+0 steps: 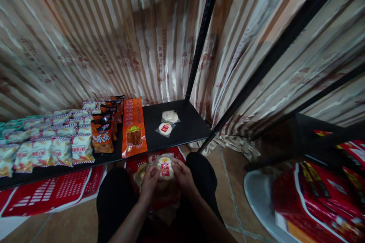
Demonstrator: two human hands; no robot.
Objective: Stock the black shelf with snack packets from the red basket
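Between my knees, my left hand point(151, 178) and my right hand point(184, 174) hold a clear packet of round white crackers point(164, 168) by its two sides. A red label with a yellow mark faces up on it. Below the hands sits a red bag point(164, 193) with more packets inside, partly hidden by my hands. On the black shelf point(182, 136) just ahead lie similar flat packets: one with a red label point(165, 129) in front, and pale round ones point(170, 116) right behind it.
Left along the shelf stand an orange snack packet point(134, 127), dark brown snack bags point(102, 138) and rows of white snack bags point(61, 150). Black posts point(202, 41) rise before a striped curtain point(159, 45). At right, a pale basin point(253, 193) sits beside red packages point(327, 193).
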